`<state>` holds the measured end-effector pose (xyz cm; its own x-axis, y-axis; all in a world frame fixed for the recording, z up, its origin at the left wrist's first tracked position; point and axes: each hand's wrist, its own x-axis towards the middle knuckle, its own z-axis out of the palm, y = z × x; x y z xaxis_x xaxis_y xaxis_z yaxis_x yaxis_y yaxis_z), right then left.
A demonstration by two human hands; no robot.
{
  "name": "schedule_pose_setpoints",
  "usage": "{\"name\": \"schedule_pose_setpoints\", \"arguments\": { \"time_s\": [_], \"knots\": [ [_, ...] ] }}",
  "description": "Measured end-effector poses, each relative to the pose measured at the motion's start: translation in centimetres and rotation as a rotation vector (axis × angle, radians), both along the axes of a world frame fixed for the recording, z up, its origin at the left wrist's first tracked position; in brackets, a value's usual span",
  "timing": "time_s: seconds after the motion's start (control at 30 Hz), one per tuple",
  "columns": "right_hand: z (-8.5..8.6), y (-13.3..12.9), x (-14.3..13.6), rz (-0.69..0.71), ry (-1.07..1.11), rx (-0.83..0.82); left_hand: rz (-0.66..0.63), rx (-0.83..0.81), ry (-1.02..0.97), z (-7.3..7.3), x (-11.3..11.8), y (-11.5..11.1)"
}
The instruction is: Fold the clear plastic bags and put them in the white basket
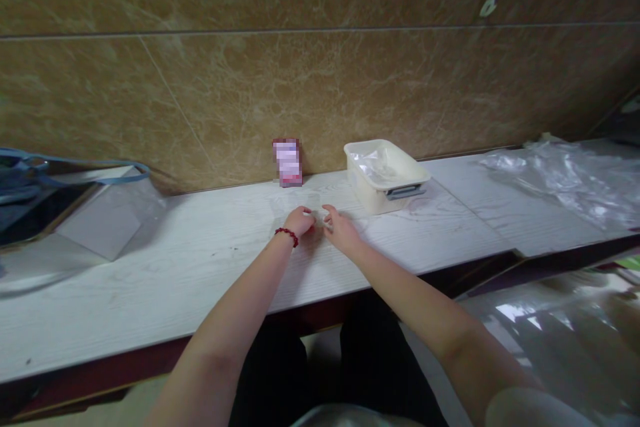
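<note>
Both my hands are close together over the white wood-grain tabletop (240, 213). A thin, see-through plastic bag (313, 200) shows faintly behind and between them, its outline hard to make out. Curled fingers of my left hand (300, 221), with a dark red bead bracelet (287, 234) at the wrist, appear pinched on the clear plastic. My right hand (341, 230) faces it a small gap away, index finger stretched out and apart from the thumb. Whether the right fingertips touch the plastic cannot be seen.
A cream plastic bin (367, 193) with a grey handle holds clear plastic. Against the brown wall leans a phone (289, 163), screen blurred. A white box (103, 220) and a blue strap (117, 180) lie left. Clear plastic sheeting (575, 180) spreads at right.
</note>
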<state>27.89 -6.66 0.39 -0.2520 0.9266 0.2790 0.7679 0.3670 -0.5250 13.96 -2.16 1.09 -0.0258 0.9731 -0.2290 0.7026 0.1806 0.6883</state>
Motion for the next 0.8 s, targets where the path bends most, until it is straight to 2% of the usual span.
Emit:
{"name": "schedule_pose_setpoints", "arguments": {
  "time_s": [0.13,0.37,0.63,0.8],
  "knots": [
    [-0.5,-0.2,0.0,-0.126,-0.177,0.06,-0.041,-0.024,0.095,0.4,-0.3,0.4],
    [-0.7,0.3,0.1,-0.066,-0.321,0.067,-0.145,-0.066,0.22,1.8,-0.8,0.4],
    [-1.1,0.9,0.3,-0.126,-0.178,0.074,-0.15,-0.108,0.193,1.7,-0.6,0.6],
    [-1.0,0.8,0.4,-0.11,-0.087,0.084,-0.144,-0.124,0.105,1.6,-0.1,0.5]
  ]
}}
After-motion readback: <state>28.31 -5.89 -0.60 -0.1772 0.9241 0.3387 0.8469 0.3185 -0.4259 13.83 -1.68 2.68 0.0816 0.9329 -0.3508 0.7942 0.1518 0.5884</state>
